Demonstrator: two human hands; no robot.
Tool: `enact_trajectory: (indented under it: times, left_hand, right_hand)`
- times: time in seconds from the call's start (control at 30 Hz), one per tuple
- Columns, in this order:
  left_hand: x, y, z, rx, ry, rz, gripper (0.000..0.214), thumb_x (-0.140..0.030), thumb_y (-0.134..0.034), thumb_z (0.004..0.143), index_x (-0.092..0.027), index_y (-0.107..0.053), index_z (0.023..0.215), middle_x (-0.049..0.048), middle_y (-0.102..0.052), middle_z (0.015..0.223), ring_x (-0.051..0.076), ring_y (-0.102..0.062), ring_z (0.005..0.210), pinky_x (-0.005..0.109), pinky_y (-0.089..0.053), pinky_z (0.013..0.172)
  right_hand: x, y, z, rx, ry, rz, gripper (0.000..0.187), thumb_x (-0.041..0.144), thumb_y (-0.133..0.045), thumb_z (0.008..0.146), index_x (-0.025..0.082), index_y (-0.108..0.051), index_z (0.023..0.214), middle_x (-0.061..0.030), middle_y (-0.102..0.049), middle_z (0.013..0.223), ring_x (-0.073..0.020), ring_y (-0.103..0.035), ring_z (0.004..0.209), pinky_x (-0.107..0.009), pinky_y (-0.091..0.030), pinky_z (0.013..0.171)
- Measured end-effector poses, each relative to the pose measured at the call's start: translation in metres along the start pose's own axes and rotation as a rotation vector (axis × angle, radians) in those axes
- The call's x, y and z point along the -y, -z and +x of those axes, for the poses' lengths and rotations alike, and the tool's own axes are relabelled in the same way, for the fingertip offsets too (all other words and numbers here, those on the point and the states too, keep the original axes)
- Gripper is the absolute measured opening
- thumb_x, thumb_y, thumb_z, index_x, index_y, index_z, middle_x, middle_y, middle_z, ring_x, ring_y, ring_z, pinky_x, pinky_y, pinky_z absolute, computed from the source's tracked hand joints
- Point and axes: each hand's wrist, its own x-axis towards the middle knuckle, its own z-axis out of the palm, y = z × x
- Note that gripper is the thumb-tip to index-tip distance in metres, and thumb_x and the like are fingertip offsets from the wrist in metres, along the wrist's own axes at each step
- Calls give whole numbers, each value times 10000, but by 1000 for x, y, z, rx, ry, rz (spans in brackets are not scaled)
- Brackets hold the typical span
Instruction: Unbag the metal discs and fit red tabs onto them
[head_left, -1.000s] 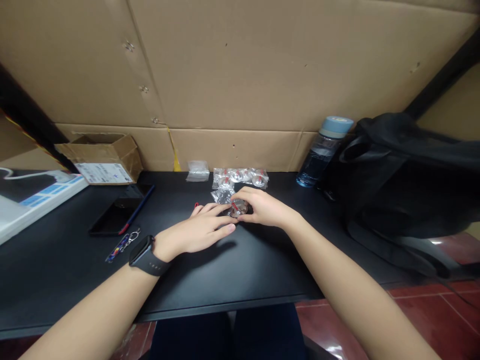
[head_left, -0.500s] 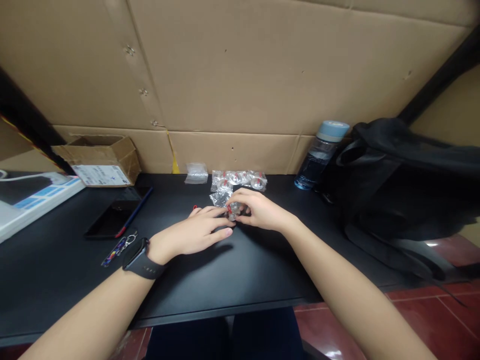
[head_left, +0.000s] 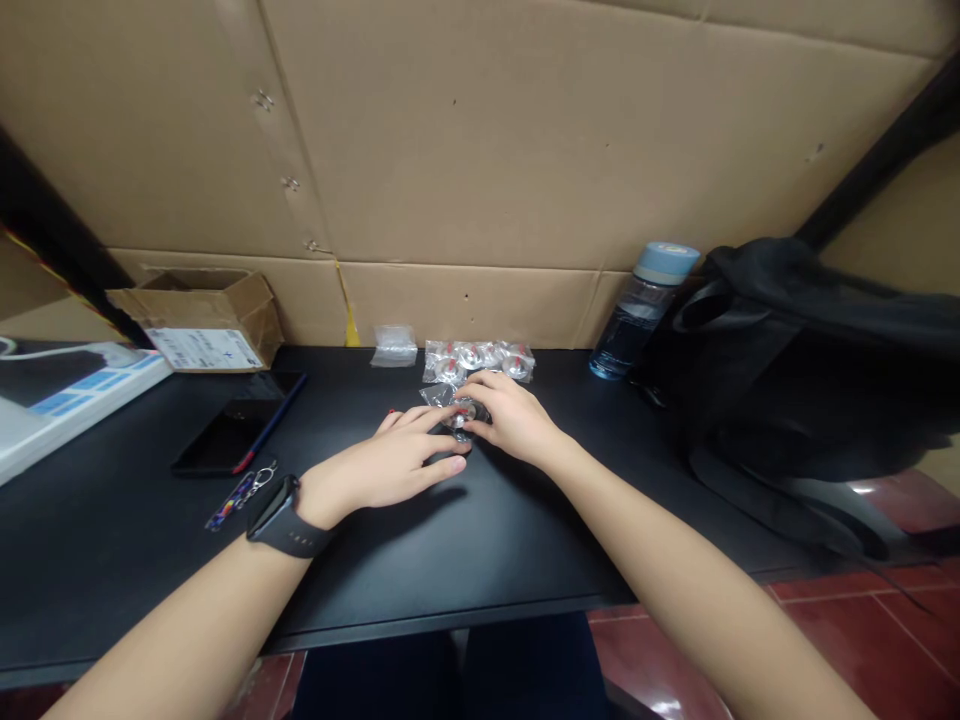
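Note:
My left hand (head_left: 390, 462), with a black watch on the wrist, lies on the black desk (head_left: 480, 540) with fingers stretched flat, its fingertips touching a small clear plastic packet (head_left: 459, 412) with a shiny part and a red bit inside. My right hand (head_left: 510, 412) has its fingers curled and pinched on that same packet. Just behind the hands lies a row of several similar clear packets (head_left: 480, 358) with red-marked parts. A small empty-looking clear bag (head_left: 395, 345) lies to their left.
A black phone (head_left: 225, 430) with a pen (head_left: 270, 422) on it and a keychain (head_left: 244, 490) lie to the left. A cardboard box (head_left: 199, 315) and a white board (head_left: 67, 395) stand far left. A blue-lidded bottle (head_left: 645, 305) and a black bag (head_left: 810, 360) stand right. Cardboard walls the back.
My right hand has moved the small packet slightly away from me, toward the row of packets. My left hand has barely shifted.

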Motion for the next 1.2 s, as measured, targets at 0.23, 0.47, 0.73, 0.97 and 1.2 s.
enact_trajectory:
  times: [0.23,0.47,0.73,0.97,1.2]
  left_hand:
    - [-3,1,-1,-46,-18,7,459,-639,-378,982,-440,-677,1269,-36,-282,1655,356,-209,1507,610,-220,1175]
    - [-2,-1,1,-70,-33,-5,448,-599,-396,991,-376,-765,1116,16,-352,1622,361,-204,1508,611,-242,1159]
    - [-8,6,2,-156,-129,31,371,-499,-491,978,-299,-798,915,36,-492,1512,332,-313,1447,537,-279,1142]
    - [10,22,8,-430,-64,63,251,-335,-517,932,-218,-687,788,56,-678,1160,257,-548,1141,431,-382,1022]
    - [30,9,17,-396,27,94,363,-183,-546,823,-284,-659,1152,52,-646,1209,271,-533,1168,415,-383,995]
  right_hand:
    - [-5,-10,5,-78,-56,-37,310,252,-713,885,263,-644,1187,-74,-617,1200,-244,-572,1094,-394,-500,915]
    - [4,-17,13,-91,-86,-90,354,183,-651,898,248,-624,1244,-111,-596,1262,-284,-522,1157,-450,-446,997]
    - [-1,-23,17,-104,-56,-22,458,165,-643,861,199,-565,1311,-132,-593,1288,-293,-501,1205,-451,-414,1035]
    - [-13,7,9,-141,-22,255,337,227,-587,910,257,-581,1246,-84,-614,1286,-261,-528,1228,-460,-383,1050]
    - [-20,2,4,47,32,84,269,113,-698,762,249,-671,992,-64,-618,1228,-289,-504,1205,-492,-331,1019]
